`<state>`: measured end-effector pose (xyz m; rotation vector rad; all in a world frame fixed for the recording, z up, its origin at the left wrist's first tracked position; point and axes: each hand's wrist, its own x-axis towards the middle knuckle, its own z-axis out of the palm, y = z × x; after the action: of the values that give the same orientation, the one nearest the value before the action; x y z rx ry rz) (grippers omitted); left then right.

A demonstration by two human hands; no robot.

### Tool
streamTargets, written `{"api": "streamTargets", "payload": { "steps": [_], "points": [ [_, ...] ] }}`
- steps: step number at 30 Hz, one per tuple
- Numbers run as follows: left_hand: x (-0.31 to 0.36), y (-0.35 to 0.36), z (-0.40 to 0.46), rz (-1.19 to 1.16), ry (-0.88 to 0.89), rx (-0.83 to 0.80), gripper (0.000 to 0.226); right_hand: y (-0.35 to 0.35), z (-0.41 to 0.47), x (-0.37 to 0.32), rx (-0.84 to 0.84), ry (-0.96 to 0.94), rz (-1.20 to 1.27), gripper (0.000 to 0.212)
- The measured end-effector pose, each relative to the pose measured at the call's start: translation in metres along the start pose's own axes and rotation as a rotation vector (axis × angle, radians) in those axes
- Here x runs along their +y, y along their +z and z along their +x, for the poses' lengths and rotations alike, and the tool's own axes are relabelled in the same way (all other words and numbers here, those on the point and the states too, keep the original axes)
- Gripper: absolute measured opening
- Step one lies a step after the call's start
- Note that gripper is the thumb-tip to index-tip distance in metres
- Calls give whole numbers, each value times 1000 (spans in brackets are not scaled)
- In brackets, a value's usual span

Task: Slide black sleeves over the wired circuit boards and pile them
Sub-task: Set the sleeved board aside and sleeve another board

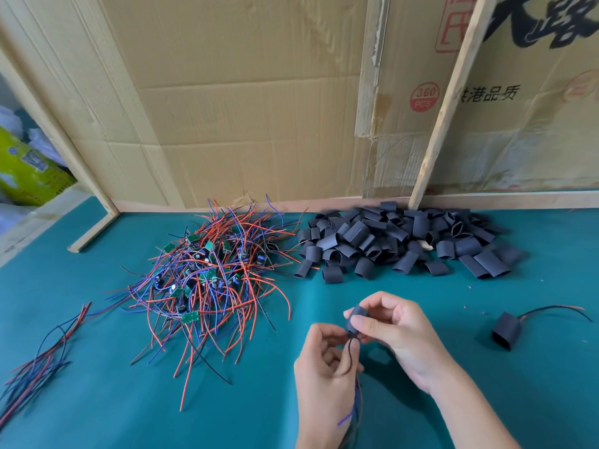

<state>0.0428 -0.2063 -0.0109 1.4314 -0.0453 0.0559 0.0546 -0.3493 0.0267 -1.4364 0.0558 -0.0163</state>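
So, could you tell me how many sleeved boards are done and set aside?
1: a finished sleeved board lies alone on the table's right side. Another sleeve is in both hands, unfinished.

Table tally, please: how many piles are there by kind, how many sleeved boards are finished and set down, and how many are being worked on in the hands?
Pile of wired circuit boards: 1
Pile of black sleeves: 1
Loose wire bundle at the left edge: 1
Finished sleeved board lying on the table: 1
Sleeved board in hand, held by left hand and right hand: 1
Total: 5
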Motion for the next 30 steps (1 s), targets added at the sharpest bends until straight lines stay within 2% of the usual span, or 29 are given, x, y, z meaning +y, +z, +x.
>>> {"api": "streamTargets", "payload": {
  "steps": [2,6,8,13,18,23,27,30],
  "points": [
    [-1,1,2,17,1,15,28,1,2,2,32,12,55,16],
    [-2,3,0,47,16,41,53,-10,6,-1,214,54,233,16],
    [-2,2,-1,94,52,73,54,-17,5,-5,181,97,108,20],
    [-3,1,0,106,63,102,35,1,-6,-9,-179,88,-490,36],
    [1,2,-2,44,3,141,29,2,-5,-8,-176,54,-593,38],
    [4,-1,-2,8,-69,125,39,4,-6,-10,-212,171,-410,26],
    [12,-2,-7,63,-60,45,49,-22,-5,-13,-138,242,90,23],
    [17,-3,-8,133,-33,-29,44,-29,-3,-11,-87,272,245,27]
  ]
}}
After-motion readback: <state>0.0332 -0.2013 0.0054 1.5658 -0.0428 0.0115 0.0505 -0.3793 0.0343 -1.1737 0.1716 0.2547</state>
